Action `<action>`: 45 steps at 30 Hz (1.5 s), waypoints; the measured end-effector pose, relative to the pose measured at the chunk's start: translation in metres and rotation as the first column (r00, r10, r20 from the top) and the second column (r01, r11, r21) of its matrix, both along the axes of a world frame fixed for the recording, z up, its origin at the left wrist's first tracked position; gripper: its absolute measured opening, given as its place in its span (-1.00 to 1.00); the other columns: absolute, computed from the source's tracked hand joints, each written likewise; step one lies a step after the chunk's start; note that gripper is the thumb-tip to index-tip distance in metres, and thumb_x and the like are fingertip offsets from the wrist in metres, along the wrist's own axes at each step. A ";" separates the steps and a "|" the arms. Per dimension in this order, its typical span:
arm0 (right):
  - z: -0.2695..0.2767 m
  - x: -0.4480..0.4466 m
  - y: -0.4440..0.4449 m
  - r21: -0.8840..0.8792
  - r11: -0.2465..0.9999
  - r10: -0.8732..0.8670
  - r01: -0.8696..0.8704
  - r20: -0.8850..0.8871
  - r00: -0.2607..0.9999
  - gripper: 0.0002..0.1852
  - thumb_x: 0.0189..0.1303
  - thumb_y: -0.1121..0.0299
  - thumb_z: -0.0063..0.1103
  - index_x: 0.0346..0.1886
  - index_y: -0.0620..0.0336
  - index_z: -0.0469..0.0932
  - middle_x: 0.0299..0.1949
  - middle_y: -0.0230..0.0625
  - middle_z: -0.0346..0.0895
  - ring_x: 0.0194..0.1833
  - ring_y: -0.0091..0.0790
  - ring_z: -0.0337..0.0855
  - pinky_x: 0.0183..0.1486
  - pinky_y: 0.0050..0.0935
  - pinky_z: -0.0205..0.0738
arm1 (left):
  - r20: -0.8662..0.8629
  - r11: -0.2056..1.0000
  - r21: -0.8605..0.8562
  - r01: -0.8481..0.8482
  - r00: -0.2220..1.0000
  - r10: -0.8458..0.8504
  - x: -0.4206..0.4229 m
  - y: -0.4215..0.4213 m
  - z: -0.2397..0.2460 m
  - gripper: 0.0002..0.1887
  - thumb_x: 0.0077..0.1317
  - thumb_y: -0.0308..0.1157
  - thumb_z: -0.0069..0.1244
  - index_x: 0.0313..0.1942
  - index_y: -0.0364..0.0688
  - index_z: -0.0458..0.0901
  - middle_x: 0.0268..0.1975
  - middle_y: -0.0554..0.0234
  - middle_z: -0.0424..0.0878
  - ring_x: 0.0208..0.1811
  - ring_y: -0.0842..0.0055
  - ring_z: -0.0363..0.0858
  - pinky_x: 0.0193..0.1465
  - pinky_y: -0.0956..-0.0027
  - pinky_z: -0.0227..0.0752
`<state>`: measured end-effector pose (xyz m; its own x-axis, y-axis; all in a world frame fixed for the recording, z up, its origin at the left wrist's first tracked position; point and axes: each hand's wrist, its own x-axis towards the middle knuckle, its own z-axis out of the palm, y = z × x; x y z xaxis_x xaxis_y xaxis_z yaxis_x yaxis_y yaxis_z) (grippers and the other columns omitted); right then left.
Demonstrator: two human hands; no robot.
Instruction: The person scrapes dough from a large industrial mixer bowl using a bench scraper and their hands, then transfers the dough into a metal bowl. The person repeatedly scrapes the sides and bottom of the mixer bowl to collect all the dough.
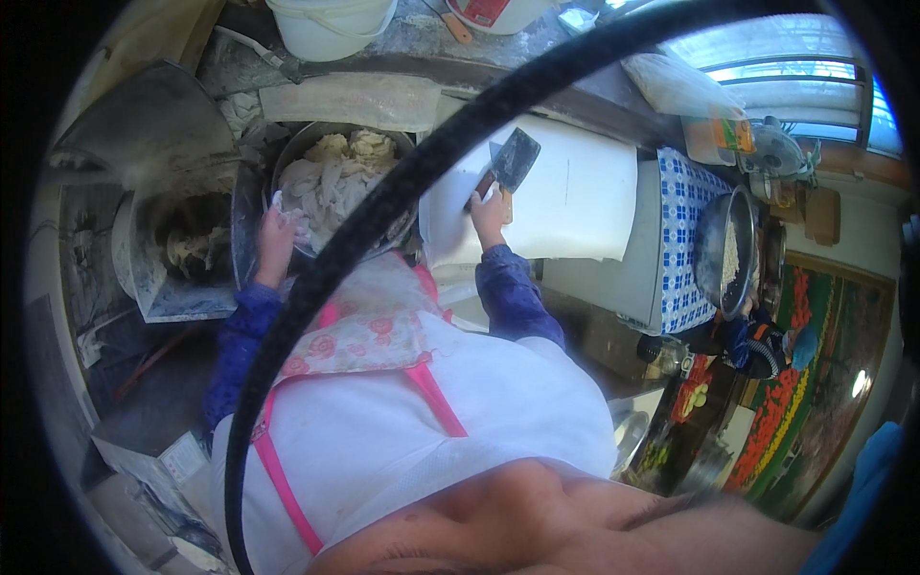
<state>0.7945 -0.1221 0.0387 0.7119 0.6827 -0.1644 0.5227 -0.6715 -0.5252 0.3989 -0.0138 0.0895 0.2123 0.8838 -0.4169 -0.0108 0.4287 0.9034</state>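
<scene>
A large round metal bowl point(282, 159) holds a heap of pale dough point(316, 178), with yellower lumps at its far side. My left hand point(279, 233), dusted white, rests at the bowl's left rim, its fingers apart. To the right of the bowl, my right hand point(491, 210) is closed around the handle of a dough scraper point(516, 158) with a broad dark blade, over a white work surface point(582, 194). A second wooden handle point(507, 206) shows beside that hand; what it belongs to cannot be made out. A dark strap crosses the view and hides part of the bowl.
A flour-dusted machine point(190, 244) with an open hopper stands at the left. White buckets point(330, 29) sit on the shelf beyond the bowl. Further right, a metal basin point(724, 251) stands on a blue-and-white checked cloth point(679, 237). Another person point(755, 345) is at the far right.
</scene>
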 end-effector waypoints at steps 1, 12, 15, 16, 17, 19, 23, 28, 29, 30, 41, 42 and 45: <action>-0.002 0.003 0.003 -0.245 0.969 0.110 -0.028 0.326 0.939 -0.29 0.07 0.09 0.20 0.15 0.47 0.27 -0.21 -0.03 0.55 -0.17 -0.12 0.57 -0.04 -0.23 0.39 | 0.022 1.000 0.003 -0.029 0.999 0.029 0.004 -0.004 -0.003 -0.63 0.33 -0.46 -0.07 0.15 -0.26 0.40 -0.27 0.32 0.54 -0.47 0.72 0.45 -0.47 0.62 0.38; 0.043 0.051 0.008 0.335 0.942 0.096 -0.027 -0.192 0.977 -0.58 -0.07 0.52 0.09 -0.04 0.38 0.41 -0.39 -0.22 0.52 -0.36 -0.31 0.54 -0.29 -0.37 0.43 | 0.002 0.960 0.250 -0.125 0.992 0.129 -0.045 -0.010 -0.007 -0.58 0.37 -0.29 -0.09 0.18 -0.27 0.35 -0.05 0.25 0.52 -0.20 0.62 0.49 -0.26 0.56 0.45; 0.104 0.004 -0.005 0.400 0.915 0.220 -0.055 -0.380 0.899 -0.50 0.04 0.60 0.02 0.15 0.36 0.33 -0.41 -0.29 0.50 -0.53 -0.46 0.50 -0.44 -0.55 0.40 | 0.275 0.932 -0.063 -0.358 0.891 0.361 -0.071 -0.018 -0.010 -0.59 0.38 -0.28 -0.10 0.17 -0.23 0.36 -0.01 0.28 0.51 -0.23 0.66 0.47 -0.26 0.58 0.44; 0.130 -0.013 -0.006 0.315 0.943 0.265 -0.105 -0.525 0.808 -0.49 0.07 0.60 0.02 0.18 0.35 0.31 -0.43 -0.31 0.46 -0.56 -0.51 0.46 -0.52 -0.58 0.35 | 0.288 0.905 -0.076 -0.417 0.860 0.421 -0.080 -0.019 -0.012 -0.60 0.38 -0.28 -0.10 0.16 -0.22 0.36 -0.01 0.29 0.51 -0.24 0.66 0.47 -0.26 0.58 0.44; 0.154 -0.033 -0.003 0.230 0.960 0.277 -0.161 -0.679 0.680 -0.49 0.10 0.60 0.01 0.20 0.33 0.29 -0.44 -0.34 0.42 -0.59 -0.57 0.41 -0.60 -0.61 0.29 | 0.302 0.878 -0.090 -0.469 0.828 0.473 -0.090 -0.019 -0.014 -0.61 0.38 -0.27 -0.10 0.16 -0.21 0.37 -0.02 0.30 0.51 -0.25 0.67 0.47 -0.27 0.59 0.43; 0.184 -0.089 0.015 0.248 0.932 0.353 -0.263 -0.783 0.512 -0.52 0.12 0.57 0.04 0.18 0.30 0.30 -0.49 -0.42 0.34 -0.63 -0.67 0.30 -0.70 -0.67 0.12 | 0.322 0.833 -0.111 -0.543 0.773 0.547 -0.109 -0.017 -0.020 -0.62 0.37 -0.27 -0.10 0.15 -0.18 0.39 -0.03 0.32 0.52 -0.27 0.68 0.47 -0.27 0.59 0.44; 0.213 -0.210 0.078 0.228 0.794 0.407 -0.563 -0.888 0.214 -0.52 0.14 0.56 0.06 0.18 0.22 0.32 -0.51 -0.55 0.30 -0.65 -0.72 0.24 -0.67 -0.71 0.02 | 0.340 0.754 -0.128 -0.644 0.686 0.643 -0.136 -0.014 -0.035 -0.64 0.37 -0.25 -0.09 0.11 -0.15 0.44 -0.11 0.37 0.54 -0.28 0.71 0.47 -0.28 0.59 0.42; 0.179 -0.353 0.176 0.093 0.610 0.381 -0.787 -0.905 0.189 -0.91 0.24 0.48 0.04 -0.21 0.21 0.41 -0.59 -0.51 0.30 -0.67 -0.67 0.24 -0.65 -0.67 0.05 | 0.295 0.709 -0.060 -0.702 0.666 0.685 -0.166 0.000 -0.048 -0.70 0.36 -0.21 -0.07 -0.01 -0.16 0.49 -0.29 0.49 0.48 -0.32 0.76 0.42 -0.32 0.61 0.32; 0.166 -0.375 0.193 0.102 0.614 0.305 -0.783 -0.945 0.116 -0.94 0.24 0.49 0.04 -0.25 0.21 0.41 -0.59 -0.48 0.32 -0.67 -0.64 0.26 -0.63 -0.67 0.10 | 0.286 0.712 -0.060 -0.700 0.671 0.684 -0.174 0.004 -0.049 -0.71 0.36 -0.21 -0.07 -0.03 -0.16 0.50 -0.30 0.48 0.47 -0.33 0.75 0.41 -0.32 0.61 0.31; 0.150 -0.394 0.207 0.015 0.654 0.249 -0.756 -0.948 0.197 -0.95 0.24 0.49 0.04 -0.26 0.22 0.40 -0.58 -0.46 0.33 -0.67 -0.62 0.28 -0.64 -0.66 0.13 | 0.281 0.714 -0.058 -0.697 0.675 0.682 -0.181 0.008 -0.053 -0.72 0.36 -0.21 -0.07 -0.04 -0.17 0.50 -0.32 0.48 0.47 -0.34 0.75 0.40 -0.32 0.60 0.30; 0.093 -0.439 0.230 -0.045 0.658 0.498 -0.751 -0.722 0.480 -0.82 0.09 0.59 0.04 -0.22 0.24 0.37 -0.67 -0.39 0.35 -0.74 -0.56 0.32 -0.74 -0.56 0.16 | 0.200 0.794 -0.141 -0.591 0.769 0.607 -0.215 0.084 -0.105 -0.55 0.31 -0.27 -0.03 0.15 -0.26 0.39 -0.26 0.38 0.50 -0.34 0.70 0.38 -0.30 0.54 0.30; 0.090 -0.439 0.230 -0.060 0.666 0.471 -0.743 -0.739 0.482 -0.84 0.10 0.59 0.05 -0.23 0.26 0.35 -0.64 -0.39 0.37 -0.71 -0.55 0.35 -0.72 -0.55 0.19 | 0.222 0.779 -0.190 -0.598 0.746 0.627 -0.213 0.092 -0.109 -0.50 0.31 -0.26 -0.03 0.20 -0.26 0.34 -0.20 0.33 0.51 -0.29 0.67 0.40 -0.26 0.52 0.31; 0.076 -0.443 0.239 -0.070 0.709 0.376 -0.701 -0.804 0.461 -0.77 0.10 0.61 0.06 -0.15 0.25 0.38 -0.59 -0.42 0.38 -0.69 -0.57 0.34 -0.69 -0.58 0.20 | 0.215 0.741 -0.236 -0.629 0.710 0.671 -0.214 0.112 -0.127 -0.35 0.30 -0.19 -0.02 0.30 -0.30 0.18 0.10 0.14 0.42 -0.02 0.51 0.41 0.01 0.44 0.29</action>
<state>0.3514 0.1170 0.1150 -0.2399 0.6541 -0.7173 0.4265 -0.5928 -0.6832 0.1846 0.0982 -0.0377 -0.2731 0.7838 -0.5577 -0.5638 0.3393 0.7530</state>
